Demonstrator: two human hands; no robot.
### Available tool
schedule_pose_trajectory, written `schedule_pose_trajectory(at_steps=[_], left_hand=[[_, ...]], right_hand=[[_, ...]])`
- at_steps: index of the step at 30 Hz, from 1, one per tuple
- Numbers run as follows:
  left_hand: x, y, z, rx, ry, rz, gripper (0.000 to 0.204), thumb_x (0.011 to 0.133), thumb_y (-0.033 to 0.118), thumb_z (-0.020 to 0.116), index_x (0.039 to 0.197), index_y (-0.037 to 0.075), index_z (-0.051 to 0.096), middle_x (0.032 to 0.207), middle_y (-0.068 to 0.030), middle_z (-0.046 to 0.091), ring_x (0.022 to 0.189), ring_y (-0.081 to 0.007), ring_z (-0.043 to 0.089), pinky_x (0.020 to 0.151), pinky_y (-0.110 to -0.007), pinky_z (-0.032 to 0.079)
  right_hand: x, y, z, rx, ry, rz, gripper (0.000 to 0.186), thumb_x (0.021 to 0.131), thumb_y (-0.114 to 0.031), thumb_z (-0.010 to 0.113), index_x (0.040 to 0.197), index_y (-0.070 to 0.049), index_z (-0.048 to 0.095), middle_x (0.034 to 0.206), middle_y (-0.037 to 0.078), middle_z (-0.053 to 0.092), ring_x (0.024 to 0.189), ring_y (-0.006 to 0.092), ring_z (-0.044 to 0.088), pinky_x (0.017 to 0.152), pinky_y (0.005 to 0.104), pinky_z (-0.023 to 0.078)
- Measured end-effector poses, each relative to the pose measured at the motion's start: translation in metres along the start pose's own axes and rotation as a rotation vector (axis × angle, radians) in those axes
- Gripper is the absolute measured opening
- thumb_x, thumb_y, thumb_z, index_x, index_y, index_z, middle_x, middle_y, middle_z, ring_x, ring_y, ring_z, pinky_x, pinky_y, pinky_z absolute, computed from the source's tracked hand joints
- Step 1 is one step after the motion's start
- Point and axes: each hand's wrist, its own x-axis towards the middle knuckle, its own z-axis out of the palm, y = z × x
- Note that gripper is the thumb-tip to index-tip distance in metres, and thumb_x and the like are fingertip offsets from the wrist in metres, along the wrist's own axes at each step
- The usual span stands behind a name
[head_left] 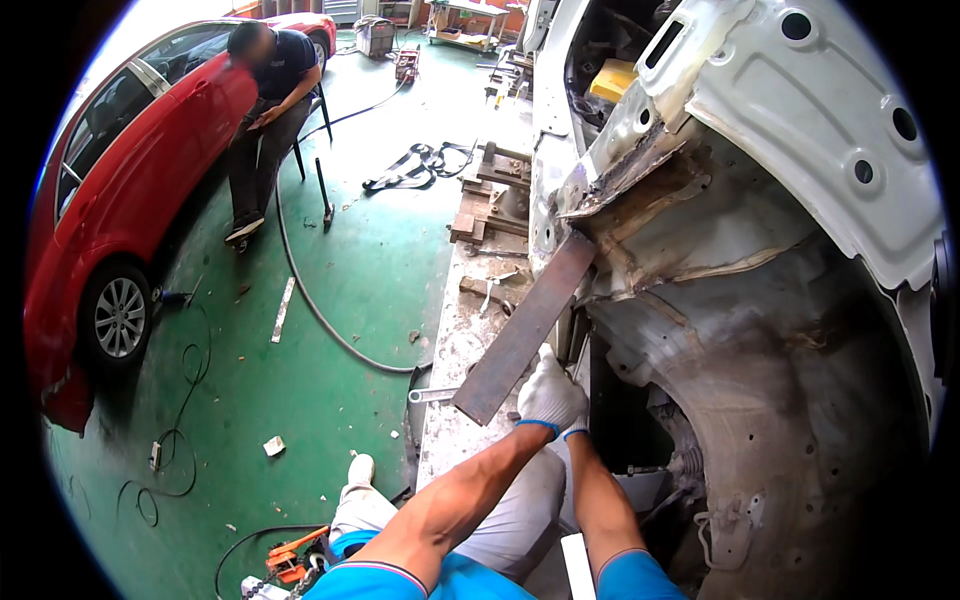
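Observation:
My left hand (550,394), in a white knitted glove with a blue cuff, is closed low in front of the car body. Its upward-pointing finger or thumb meets the right edge of a long flat steel bar (525,325). What the fingers close around is hidden. My right hand (578,417), also gloved, is pressed against the left one and mostly covered by it, so its fingers do not show. The bar slants from the stripped grey car body (700,330) down toward my left forearm, its upper end against rough-edged sheet metal.
A dirty bench-like rail (455,345) carries a wrench (432,395) and rusty clamp blocks (495,195). A hose (315,310) crosses the green floor. At left, a person (275,100) sits by a red car (170,130). An orange tool (290,560) with chain lies near my leg.

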Motion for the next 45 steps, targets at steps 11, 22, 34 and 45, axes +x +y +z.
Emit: schedule_pose_trajectory(at_steps=[11,22,34,45], left_hand=[[0.006,-0.009,0.012,0.0,0.011,0.056,0.071,0.088,0.038,0.056,0.14,-0.004,0.031,0.094,-0.0316,0.066,0.087,-0.0479,0.066,0.079,-0.053,0.051],[0.002,0.002,0.009,-0.043,0.001,0.062,0.065,0.073,0.015,0.062,0.131,-0.003,0.036,0.091,-0.0301,0.066,0.086,-0.0466,0.066,0.078,-0.053,0.051],[0.006,-0.007,0.008,-0.064,0.059,0.089,0.057,0.076,0.014,0.06,0.127,-0.001,0.039,0.089,-0.0302,0.066,0.085,-0.0466,0.066,0.078,-0.053,0.052],[0.009,-0.012,0.014,0.019,0.043,0.097,0.075,0.081,0.022,0.06,0.143,-0.005,0.028,0.1,-0.0277,0.066,0.089,-0.043,0.067,0.079,-0.05,0.052]], right_hand=[[0.006,-0.011,0.001,-0.092,-0.013,-0.047,0.031,0.087,-0.039,0.062,0.09,-0.008,0.064,0.084,0.018,0.069,0.083,0.0367,0.068,0.071,0.0451,0.055],[-0.007,-0.012,-0.05,-0.516,-0.21,0.015,0.029,0.089,-0.025,0.065,0.111,-0.007,0.06,0.099,0.014,0.069,0.095,0.0325,0.066,0.077,0.039,0.053],[-0.063,0.013,-0.02,0.319,-0.164,0.223,0.026,0.092,-0.017,0.06,0.114,-0.004,0.066,0.11,0.01,0.07,0.099,0.0211,0.065,0.085,0.0348,0.051],[-0.106,-0.131,-0.075,0.412,-0.151,0.726,0.031,0.096,-0.033,0.055,0.076,-0.009,0.052,0.055,0.001,0.046,0.044,0.0132,0.044,0.044,0.0308,0.041]])
